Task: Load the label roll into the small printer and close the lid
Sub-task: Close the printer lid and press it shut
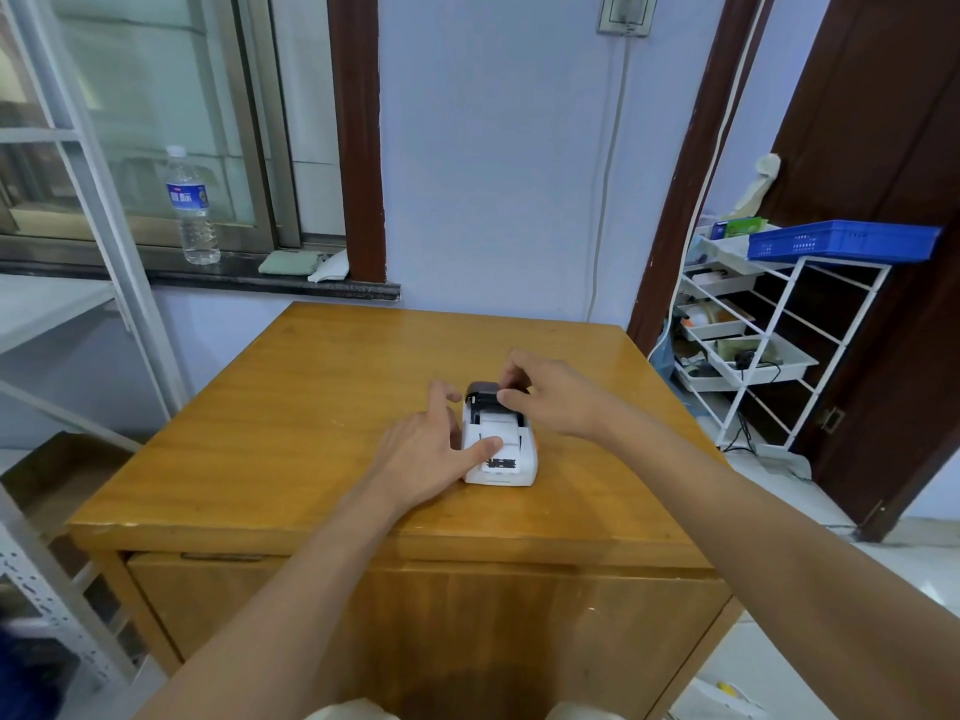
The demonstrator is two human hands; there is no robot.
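A small white printer point(511, 472) stands in the middle of the wooden table point(291, 407). Its dark lid point(482, 393) is raised at the far end. The white label roll point(496, 420) lies inside the open bay, and a strip of labels with black print point(501, 463) runs forward over the front. My left hand point(431, 454) rests against the printer's left side, thumb pressing on the label strip. My right hand point(550, 394) comes from the right and pinches the raised lid with fingers and thumb.
A water bottle point(191, 207) and a folded cloth point(291, 263) sit on the window sill behind the table. A white wire rack point(779, 324) with trays and a blue crate point(841, 240) stands to the right, by a dark door. A metal shelf frame point(104, 210) is at left.
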